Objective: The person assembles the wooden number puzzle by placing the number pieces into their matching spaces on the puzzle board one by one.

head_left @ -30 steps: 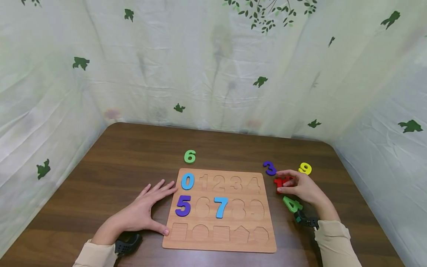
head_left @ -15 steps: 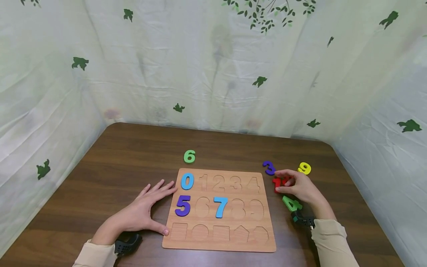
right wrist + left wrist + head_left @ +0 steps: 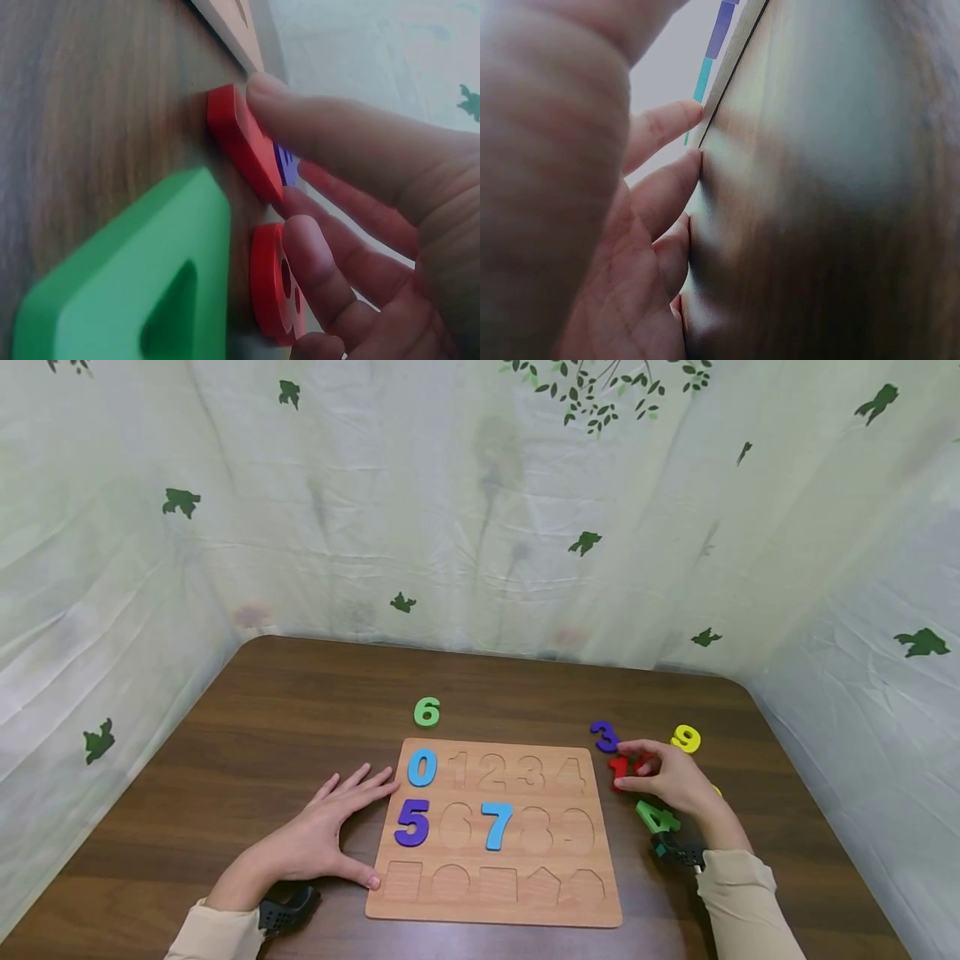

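My left hand [image 3: 322,835] lies spread at the left edge of a wooden number puzzle board [image 3: 442,893], thumb and fingertips touching it. Blue 0 [image 3: 422,767], purple 5 [image 3: 412,823] and blue 7 [image 3: 497,825] are on the board. Right of it, my right hand [image 3: 671,781] holds a red number 1 [image 3: 617,772] by its ends between thumb and fingers, low at the table. A red 8 [image 3: 277,289] lies under the curled fingers in the right wrist view. Close by are a green 4 [image 3: 657,817] and a purple 3 [image 3: 604,737].
A green 6 [image 3: 427,712] lies behind the board. Past the right hand is a yellow 9 [image 3: 686,738]. Another yellow piece [image 3: 717,791] is mostly hidden by the right wrist. White curtains with leaf prints [image 3: 480,510] surround the brown table [image 3: 315,693].
The red 1 has slid slightly left toward the board with my right hand, away from the red 8. A bit of yellow now shows behind the right wrist. My left hand has stayed put.
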Available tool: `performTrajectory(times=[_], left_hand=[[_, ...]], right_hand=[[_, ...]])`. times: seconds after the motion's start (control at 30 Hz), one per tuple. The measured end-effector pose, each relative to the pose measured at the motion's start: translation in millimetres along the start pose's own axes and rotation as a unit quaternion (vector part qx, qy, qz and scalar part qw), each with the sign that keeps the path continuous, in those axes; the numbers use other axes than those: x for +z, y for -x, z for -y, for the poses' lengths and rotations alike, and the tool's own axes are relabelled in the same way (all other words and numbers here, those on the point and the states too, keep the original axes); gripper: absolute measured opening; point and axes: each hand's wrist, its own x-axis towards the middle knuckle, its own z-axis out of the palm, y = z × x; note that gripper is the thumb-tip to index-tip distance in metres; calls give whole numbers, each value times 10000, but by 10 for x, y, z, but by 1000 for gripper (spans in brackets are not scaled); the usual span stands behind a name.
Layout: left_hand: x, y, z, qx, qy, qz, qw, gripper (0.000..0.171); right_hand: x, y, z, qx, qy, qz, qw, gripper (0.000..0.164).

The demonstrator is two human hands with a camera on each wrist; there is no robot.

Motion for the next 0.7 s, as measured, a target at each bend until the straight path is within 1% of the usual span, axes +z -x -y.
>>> performTrajectory(times=[0.17,0.4,0.7], left_hand=[[-6,-1,2,-17,-18,-16,10000,118],[1,-1,16,-36,-19,-4,10000,118],[7,0,19,-13,-15,4,10000,118]], right_hand=[[-3,22,-24,-99,275,-97,9995,67],[29,33,-27,-102,521,-84,9986,72],[53,36,-49,-78,502,-8,9987,71]])
